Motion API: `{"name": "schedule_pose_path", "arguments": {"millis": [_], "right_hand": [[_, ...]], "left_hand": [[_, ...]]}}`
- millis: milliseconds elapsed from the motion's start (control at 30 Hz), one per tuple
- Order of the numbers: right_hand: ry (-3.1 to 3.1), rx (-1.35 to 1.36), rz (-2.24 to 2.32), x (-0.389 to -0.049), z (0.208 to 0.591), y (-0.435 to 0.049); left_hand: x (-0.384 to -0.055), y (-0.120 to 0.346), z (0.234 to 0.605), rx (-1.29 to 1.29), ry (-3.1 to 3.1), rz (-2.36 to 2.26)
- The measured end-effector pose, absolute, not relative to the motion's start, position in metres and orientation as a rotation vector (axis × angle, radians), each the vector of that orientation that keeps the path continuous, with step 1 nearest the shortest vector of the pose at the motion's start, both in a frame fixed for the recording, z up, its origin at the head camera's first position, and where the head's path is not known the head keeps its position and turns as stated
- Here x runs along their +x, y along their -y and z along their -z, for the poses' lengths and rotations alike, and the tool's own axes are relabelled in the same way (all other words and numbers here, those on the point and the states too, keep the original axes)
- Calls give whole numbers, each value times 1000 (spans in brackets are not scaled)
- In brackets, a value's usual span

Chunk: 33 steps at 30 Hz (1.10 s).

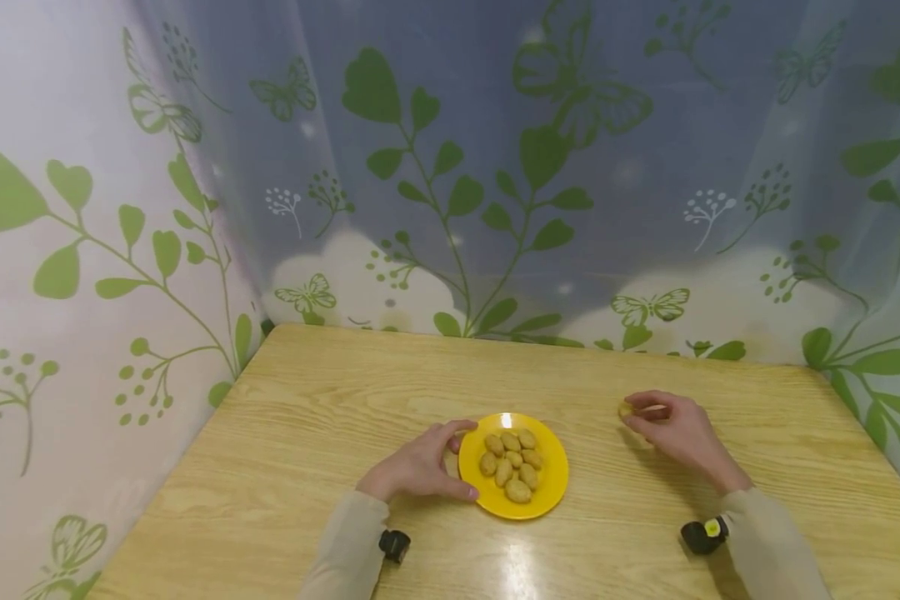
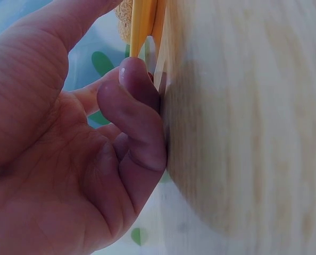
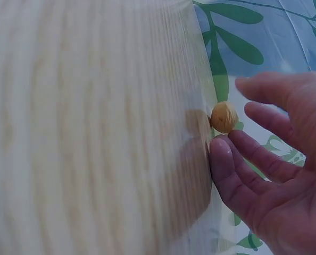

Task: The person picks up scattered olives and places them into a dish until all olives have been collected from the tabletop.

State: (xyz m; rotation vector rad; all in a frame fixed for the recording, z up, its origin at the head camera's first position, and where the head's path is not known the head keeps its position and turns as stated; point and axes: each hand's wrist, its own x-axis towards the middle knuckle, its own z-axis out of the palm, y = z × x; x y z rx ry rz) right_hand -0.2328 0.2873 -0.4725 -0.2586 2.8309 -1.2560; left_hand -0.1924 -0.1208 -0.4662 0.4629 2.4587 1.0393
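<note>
A round yellow plate [image 1: 553, 492] lies on the wooden table with several tan, rough-shelled, walnut-like nuts [image 1: 518, 491] grouped in it. My left hand [image 1: 425, 462] holds the plate at its left side, thumb at the near-left rim and index finger at the far-left rim. In the left wrist view, the other fingers curl low beside the table under the plate's edge [image 2: 139, 24]. To the right of the plate, my right hand [image 1: 678, 425] reaches round a single nut [image 3: 224, 117] close over the table. Its fingertips are right at the nut, while the thumb stands apart from it.
The wood-grain table [image 1: 360, 375] extends around the plate and both hands. Behind and to the left hang curtains [image 1: 495, 208] printed with leaves and butterflies, reaching the table's far edge. A black wrist camera [image 1: 703, 536] sits at the right sleeve, another [image 1: 395, 546] at the left.
</note>
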Motion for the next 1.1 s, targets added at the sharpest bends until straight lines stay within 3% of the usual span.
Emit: {"name": "schedule_pose_path", "arguments": {"millis": [1100], "right_hand": [[-2875, -275, 1207, -233, 479, -289]], "left_hand": [[-194, 121, 469, 470, -2458, -1051]]}}
